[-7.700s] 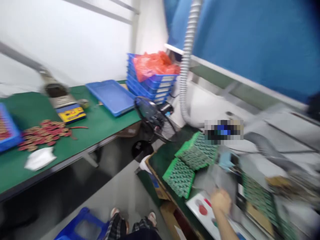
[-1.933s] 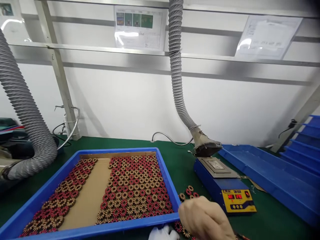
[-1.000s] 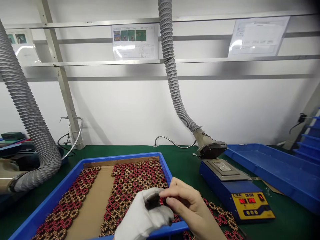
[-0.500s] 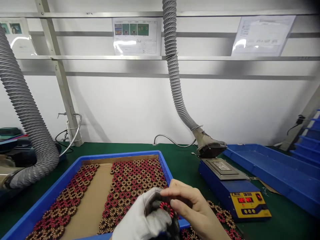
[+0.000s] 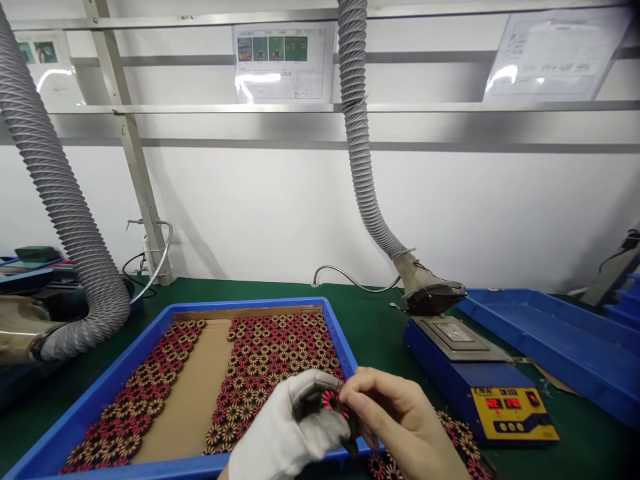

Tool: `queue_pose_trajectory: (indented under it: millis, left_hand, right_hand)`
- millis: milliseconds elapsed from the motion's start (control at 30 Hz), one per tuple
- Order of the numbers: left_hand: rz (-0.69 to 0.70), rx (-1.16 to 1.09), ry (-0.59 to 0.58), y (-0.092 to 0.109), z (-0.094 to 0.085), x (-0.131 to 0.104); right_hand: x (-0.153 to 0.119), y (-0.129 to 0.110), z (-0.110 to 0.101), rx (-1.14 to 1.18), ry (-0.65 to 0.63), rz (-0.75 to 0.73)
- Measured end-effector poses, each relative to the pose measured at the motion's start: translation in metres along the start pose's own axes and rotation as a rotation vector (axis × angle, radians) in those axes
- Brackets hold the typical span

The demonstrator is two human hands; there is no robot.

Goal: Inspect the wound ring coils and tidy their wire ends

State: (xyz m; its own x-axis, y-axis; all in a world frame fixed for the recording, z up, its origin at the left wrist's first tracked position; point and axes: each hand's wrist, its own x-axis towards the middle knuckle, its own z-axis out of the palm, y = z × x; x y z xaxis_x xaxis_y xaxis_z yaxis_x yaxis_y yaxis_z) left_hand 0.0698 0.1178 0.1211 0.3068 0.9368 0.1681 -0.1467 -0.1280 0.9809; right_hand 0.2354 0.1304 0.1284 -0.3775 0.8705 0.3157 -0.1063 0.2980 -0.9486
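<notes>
In my left hand (image 5: 295, 420), which wears a white glove with darkened fingertips, I hold a small ring-shaped coil wound with red wire (image 5: 334, 403). The gloved thumb and fingers close around its edge. My bare right hand (image 5: 395, 420) meets it from the right, thumb and forefinger pinched together at the coil's side. Whatever lies between those right fingertips is too small to make out. Both hands are over the near right corner of a blue tray (image 5: 343, 340). Rows of red and copper-coloured wound coils (image 5: 280, 353) lie in that tray on cardboard.
More coils (image 5: 457, 437) lie on the green table beside my right wrist. A blue solder pot with a yellow display panel (image 5: 515, 413) stands to the right, under a fume hose (image 5: 367, 180). Behind it is another blue tray (image 5: 550, 327). A second hose (image 5: 60, 193) hangs at left.
The camera view has shifted slightly, so the scene sits further right. My right fingers have drawn into a tighter pinch beside the coil, whose face now shows more openly in the left hand.
</notes>
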Motion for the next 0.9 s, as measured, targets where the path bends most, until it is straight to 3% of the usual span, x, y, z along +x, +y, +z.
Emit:
queue_pose_trajectory:
  millis: [133, 267, 500, 600, 767, 900]
  left_hand:
    - [-0.044, -0.027, -0.042, 0.002, 0.002, -0.002]
    - [-0.046, -0.064, -0.016, 0.003, 0.004, -0.001]
    - [-0.072, -0.116, 0.076, 0.002, 0.005, 0.001]
    - [-0.052, -0.151, 0.093, 0.001, 0.004, -0.001]
    - [-0.04, -0.304, 0.023, -0.006, -0.001, -0.005]
    - [-0.04, -0.386, -0.002, -0.011, -0.003, -0.007]
  right_hand:
    - [-0.005, -0.01, 0.003, -0.314, 0.038, -0.054]
    - [-0.003, -0.007, 0.004, -0.368, 0.017, -0.027]
    - [0.001, 0.009, 0.007, -0.079, -0.027, -0.084]
    - [0.004, 0.016, 0.012, 0.078, 0.025, -0.064]
    - [0.004, 0.02, 0.019, 0.134, 0.13, -0.072]
    - [0.003, 0.021, 0.021, 0.215, 0.132, -0.061]
